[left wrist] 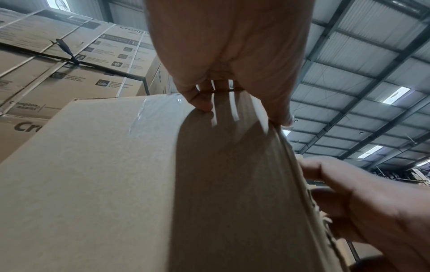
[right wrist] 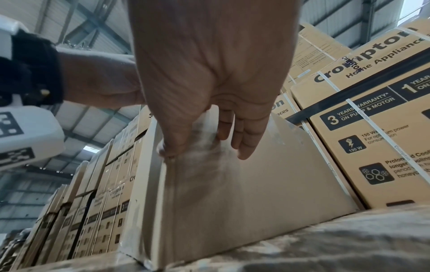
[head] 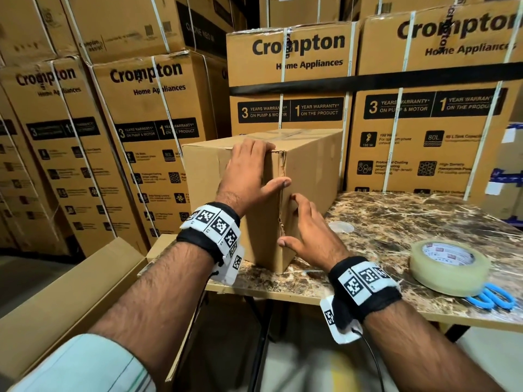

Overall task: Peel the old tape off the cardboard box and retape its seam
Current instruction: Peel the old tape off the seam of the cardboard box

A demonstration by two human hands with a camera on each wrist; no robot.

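Note:
A plain cardboard box [head: 308,171] stands on the marble-patterned table [head: 396,222], one vertical corner toward me. That corner's edge [head: 281,213] is ragged and torn. Old clear tape [head: 283,134] lies across the top and shows glossy in the left wrist view as the old tape [left wrist: 144,110]. My left hand [head: 260,168] lies flat on the box's left face [left wrist: 104,174], fingers at the top edge, thumb over the corner. My right hand [head: 300,224] presses flat on the right face [right wrist: 256,193], lower down, thumb at the corner. Neither hand holds anything.
A roll of clear tape [head: 450,267] sits at the table's right front, with blue-handled scissors [head: 492,298] just behind its near side. Tall stacks of printed cartons [head: 288,80] close in behind and left. A flattened carton [head: 70,292] leans at the table's left.

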